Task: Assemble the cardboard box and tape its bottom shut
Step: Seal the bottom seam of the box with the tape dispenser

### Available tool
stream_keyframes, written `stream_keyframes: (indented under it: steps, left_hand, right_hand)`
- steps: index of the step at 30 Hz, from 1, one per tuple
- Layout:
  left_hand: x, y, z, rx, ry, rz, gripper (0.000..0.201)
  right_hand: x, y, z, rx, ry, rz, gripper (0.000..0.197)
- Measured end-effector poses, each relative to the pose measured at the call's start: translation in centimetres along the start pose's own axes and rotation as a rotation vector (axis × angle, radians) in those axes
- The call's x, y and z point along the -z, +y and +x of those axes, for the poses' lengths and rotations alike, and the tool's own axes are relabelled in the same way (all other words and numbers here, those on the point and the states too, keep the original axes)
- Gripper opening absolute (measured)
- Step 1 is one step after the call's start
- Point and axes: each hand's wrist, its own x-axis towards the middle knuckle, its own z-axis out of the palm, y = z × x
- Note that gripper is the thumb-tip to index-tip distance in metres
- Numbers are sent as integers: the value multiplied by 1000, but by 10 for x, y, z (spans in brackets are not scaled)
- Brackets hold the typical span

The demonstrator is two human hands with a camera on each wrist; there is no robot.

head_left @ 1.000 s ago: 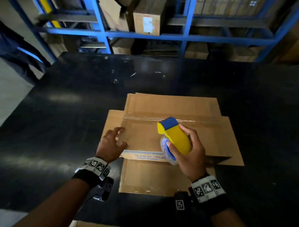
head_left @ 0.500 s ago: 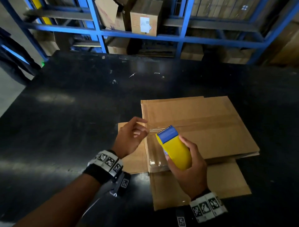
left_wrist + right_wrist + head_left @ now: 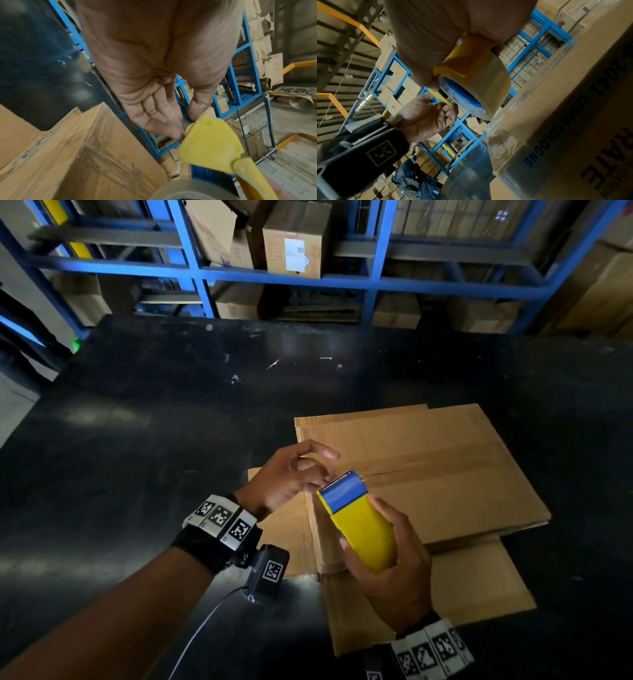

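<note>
— Where's the cardboard box (image 3: 428, 470) right now?

— On the black table (image 3: 171, 422), bottom side up, over toward the person's right. Its loose flaps lie flat on the tabletop, sticking out on the near side and to the left. A strip of clear tape (image 3: 445, 465) runs along the middle seam, and more of it shines down the near left corner.

— And the hands?

— The right hand (image 3: 387, 570) is wrapped around a yellow tape dispenser (image 3: 359, 525), fingers curled round its body, the blue end pointing away from the person. From the right wrist view you can see the roll (image 3: 481, 86) seated under the yellow cover, with a blue core. The dispenser is held above the near left corner of the box; whether it touches the cardboard I can't tell.

— The left hand (image 3: 291, 477)?

— Right at the blue end of the dispenser. The thumb and fingertips are drawn together there, by the toothed edge, as if pinching the end of the tape, though the tape itself is too thin and clear for me to make out. The forefinger sticks out straighter above the others.

— Anything else around?

— Blue racks (image 3: 291, 275) behind the table, loaded with brown cartons (image 3: 294, 237). Both wrists wear bands with black and white square markers, and a small black camera unit (image 3: 267, 571) hangs under the left wrist with a thin cable trailing off it.
</note>
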Motion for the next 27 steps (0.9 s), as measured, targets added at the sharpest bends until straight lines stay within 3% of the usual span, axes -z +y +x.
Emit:
stream_keyframes:
  steps: [13,20,25,27]
  left_hand:
    - [21,15,33,113,-68,65,38]
    - [47,24,72,149,-27,263,37]
    - [89,55,116,118,105,277,38]
    - [103,58,134,120,86,319,41]
  right_hand:
    - [-22,-18,21,-131,48,37,72]
    - [-49,-24,50,-289,-14,-33,75]
    - [-55,-25,57,-308,-8,-83,69]
    - [-58,-27,59,-320,-4,-95,68]
